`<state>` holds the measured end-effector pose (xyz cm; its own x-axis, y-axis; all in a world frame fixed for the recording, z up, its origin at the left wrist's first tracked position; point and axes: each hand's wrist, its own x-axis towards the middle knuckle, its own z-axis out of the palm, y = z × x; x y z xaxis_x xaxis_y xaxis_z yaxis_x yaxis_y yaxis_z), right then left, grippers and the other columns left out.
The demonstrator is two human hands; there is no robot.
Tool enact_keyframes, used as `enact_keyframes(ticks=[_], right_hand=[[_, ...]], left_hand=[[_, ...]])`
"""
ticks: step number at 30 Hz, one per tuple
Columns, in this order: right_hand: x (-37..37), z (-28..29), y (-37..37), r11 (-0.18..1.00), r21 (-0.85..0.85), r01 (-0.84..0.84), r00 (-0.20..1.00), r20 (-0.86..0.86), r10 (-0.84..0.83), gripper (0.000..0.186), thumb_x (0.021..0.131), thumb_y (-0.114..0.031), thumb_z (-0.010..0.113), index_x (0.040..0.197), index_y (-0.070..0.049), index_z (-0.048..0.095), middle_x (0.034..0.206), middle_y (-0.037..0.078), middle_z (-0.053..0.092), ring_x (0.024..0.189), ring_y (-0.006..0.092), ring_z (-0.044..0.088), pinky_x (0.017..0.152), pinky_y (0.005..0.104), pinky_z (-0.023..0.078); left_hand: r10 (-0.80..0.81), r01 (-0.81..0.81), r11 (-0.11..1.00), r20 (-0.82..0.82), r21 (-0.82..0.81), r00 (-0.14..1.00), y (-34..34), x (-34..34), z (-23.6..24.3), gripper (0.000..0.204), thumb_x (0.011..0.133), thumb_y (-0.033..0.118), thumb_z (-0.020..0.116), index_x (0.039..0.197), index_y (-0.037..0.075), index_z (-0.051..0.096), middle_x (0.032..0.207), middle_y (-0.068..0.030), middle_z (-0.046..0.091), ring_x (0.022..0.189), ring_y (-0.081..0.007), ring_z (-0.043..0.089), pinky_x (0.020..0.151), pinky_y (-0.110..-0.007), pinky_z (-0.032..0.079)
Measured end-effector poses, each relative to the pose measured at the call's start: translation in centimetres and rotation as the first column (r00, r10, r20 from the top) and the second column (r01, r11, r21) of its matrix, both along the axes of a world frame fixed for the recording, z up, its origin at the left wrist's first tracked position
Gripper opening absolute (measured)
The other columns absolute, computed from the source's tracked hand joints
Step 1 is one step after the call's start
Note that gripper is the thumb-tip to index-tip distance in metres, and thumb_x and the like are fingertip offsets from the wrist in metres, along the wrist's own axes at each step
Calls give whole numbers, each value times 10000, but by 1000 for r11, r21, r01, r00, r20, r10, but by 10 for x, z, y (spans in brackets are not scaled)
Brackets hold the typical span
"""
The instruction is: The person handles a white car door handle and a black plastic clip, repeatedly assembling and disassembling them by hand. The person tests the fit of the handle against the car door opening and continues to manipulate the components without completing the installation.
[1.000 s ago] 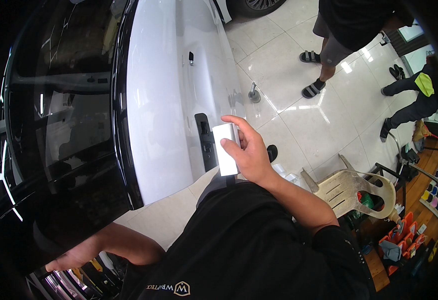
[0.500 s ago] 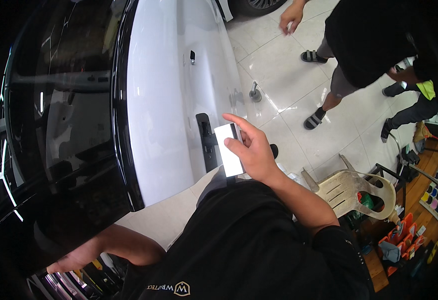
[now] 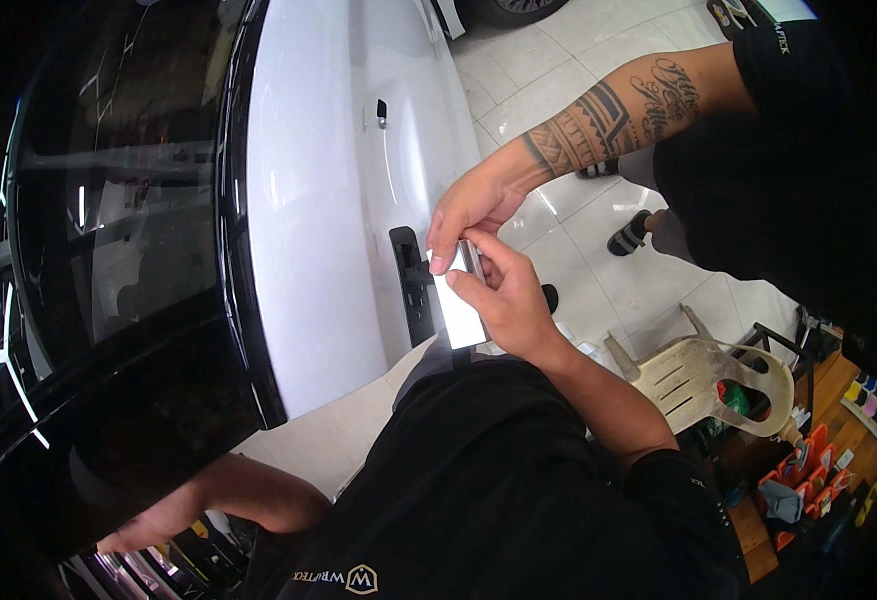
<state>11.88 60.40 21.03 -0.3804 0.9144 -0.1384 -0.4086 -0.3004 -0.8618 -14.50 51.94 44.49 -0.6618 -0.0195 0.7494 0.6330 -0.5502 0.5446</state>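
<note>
A co-worker's hand (image 3: pixel 471 212), well apart in the earlier frame, is now brought to the upper end of the white block (image 3: pixel 462 315). The block is pinched between thumb and fingers of the right hand (image 3: pixel 507 302), beside the black fitting (image 3: pixel 419 318). What the left hand (image 3: pixel 151 525) grips cannot be told. Light, stiff, slightly slippery handling is expected; the long edges are best gripped.

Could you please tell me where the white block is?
In the head view, the white block is near centre, right of the black recessed trim, in the person's right hand, with a co-worker's hand at its upper end.
</note>
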Motion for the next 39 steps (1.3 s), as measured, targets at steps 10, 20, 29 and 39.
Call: enact_keyframes(ticks=[10, 20, 29, 39], right_hand=[[45, -20, 3, 979, -132, 157, 980, -102, -171, 480, 1007, -26, 653, 1460, 87, 538, 1075, 71, 694, 924, 79, 662, 784, 242, 524], [75, -59, 28, 965, -39, 261, 955, -136, -264, 505, 1065, -199, 564, 1470, 94, 492, 1019, 131, 709, 879, 135, 683, 798, 262, 551], [100, -53, 78, 910, -50, 412, 884, -219, -413, 374, 1091, -235, 475, 1315, 41, 590, 1052, 117, 700, 884, 91, 640, 779, 223, 515], [121, -54, 82, 732, -277, 622, 725, -149, -672, 457, 1046, -204, 539, 1422, 56, 519, 1227, 128, 621, 1088, 148, 620, 995, 289, 490]], left_hand=[[157, -149, 987, -193, 54, 969, 25, 22, -12, 751, 1016, 507, 656, 1592, 57, 481, 1693, -169, 413, 1584, -352, 346, 1332, -544, 195], [113, -138, 984, -211, -110, 971, 14, 19, -21, 748, 1016, 478, 656, 1600, 51, 466, 1697, -175, 406, 1587, -350, 344, 1330, -528, 199], [82, -110, 981, -171, -158, 982, 13, 15, -33, 747, 1015, 452, 656, 1608, 45, 452, 1701, -181, 399, 1590, -348, 342, 1328, -514, 203], [-9, 34, 970, 105, -242, 994, 11, 6, -75, 746, 1015, 423, 656, 1616, 39, 437, 1705, -187, 392, 1594, -346, 339, 1326, -498, 207]])
